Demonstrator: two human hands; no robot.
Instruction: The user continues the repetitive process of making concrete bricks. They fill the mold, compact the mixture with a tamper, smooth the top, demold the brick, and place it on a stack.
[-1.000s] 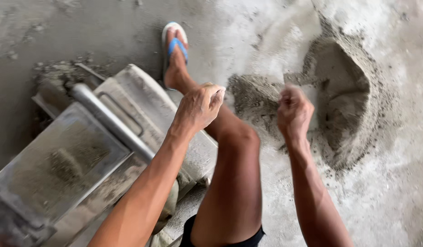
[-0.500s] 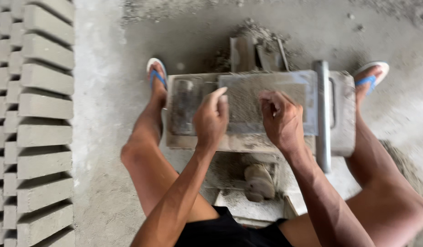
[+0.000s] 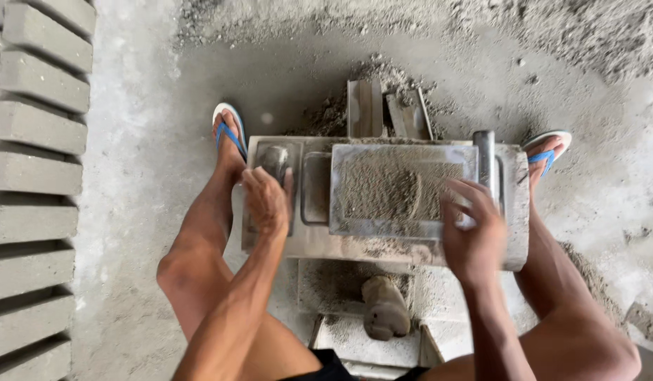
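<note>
The mould (image 3: 400,190) lies straight ahead between the feet, long axis running left to right (filled with grey mix). The right hand (image 3: 473,236), fingers spread and empty, hovers at its right edge, nearer than the left hand (image 3: 266,201), which rests loosely curled on the press (image 3: 298,243) beside it.

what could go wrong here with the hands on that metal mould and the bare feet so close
The right hand rests on the edge of the mix-filled tray beside the bar, so fingers might get pinched if metal parts shift. The left hand sits on the mould's left end. The feet wear only open blue sandals against the mould, exposed to falling mix or metal.
</note>
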